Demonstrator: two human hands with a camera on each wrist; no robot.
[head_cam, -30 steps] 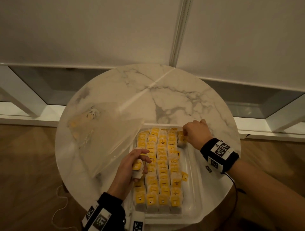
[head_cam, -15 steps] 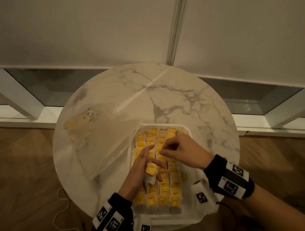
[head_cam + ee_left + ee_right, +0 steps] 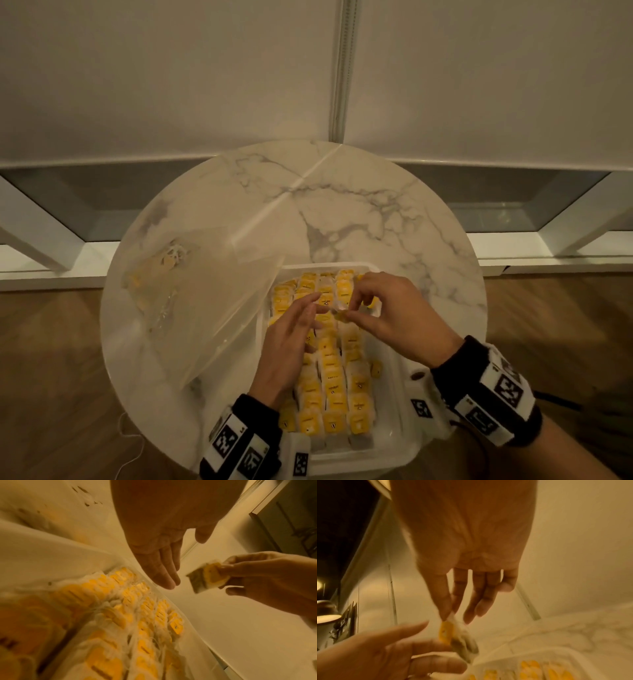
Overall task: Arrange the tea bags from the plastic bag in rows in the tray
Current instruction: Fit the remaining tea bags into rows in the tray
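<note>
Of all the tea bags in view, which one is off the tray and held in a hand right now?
The tea bag pinched in the right hand, above the tray; the others lie in rows in the tray.

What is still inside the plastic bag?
Through the clear plastic bag a few yellow-tagged tea bags show at its far left end. Glare and folds blur the rest, so an exact count cannot be told.

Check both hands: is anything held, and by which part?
The right hand pinches one tea bag at its yellow-tag end. The left hand is open, holding nothing.
</note>
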